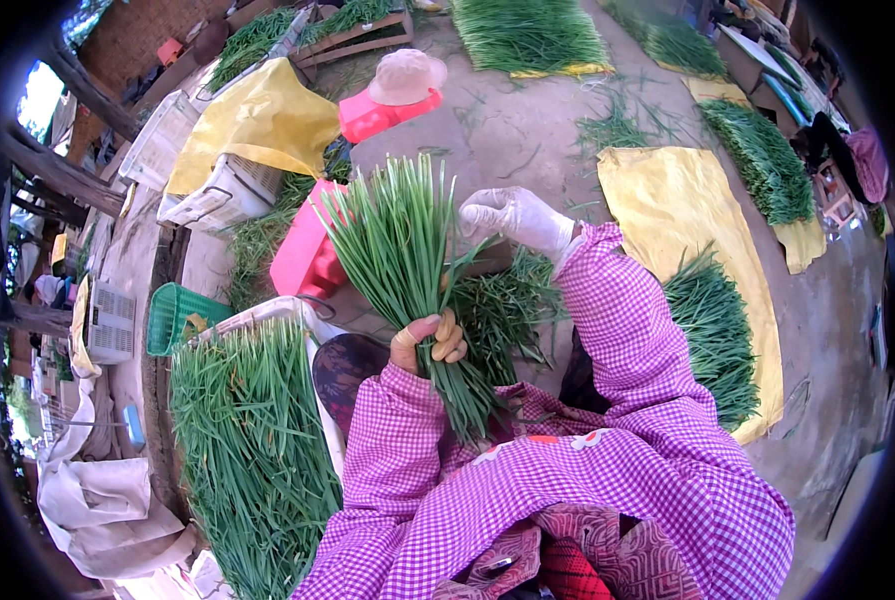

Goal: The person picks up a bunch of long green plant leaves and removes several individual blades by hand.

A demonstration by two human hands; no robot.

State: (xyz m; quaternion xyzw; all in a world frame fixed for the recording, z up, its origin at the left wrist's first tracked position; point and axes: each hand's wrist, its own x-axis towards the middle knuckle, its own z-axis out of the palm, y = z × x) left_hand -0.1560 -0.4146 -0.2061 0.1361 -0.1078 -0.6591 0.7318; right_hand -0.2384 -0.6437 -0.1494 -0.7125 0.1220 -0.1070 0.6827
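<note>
My left hand point(427, 340), with tan coverings on its fingers, is wrapped round a bunch of garlic chives point(397, 240). The bunch leans up and to the left, pale cut ends at the top, and its leafy tips hang down by my lap. Just right of the bunch's upper part is my right hand point(517, 217) in a white glove. Its fingers are curled together; whatever they may pinch is too small to name. Below it, a loose heap of chives point(507, 310) lies between my knees. A crate point(317, 325) packed with chives stands at my left.
At the right, a yellow sheet point(677, 190) bears more chives point(712, 335). Ahead are a pink stool point(307, 245) and a pale hat point(407, 78) on something pink. White crates point(222, 195) under yellow cloth point(257, 115) and a green basket point(177, 312) stand left.
</note>
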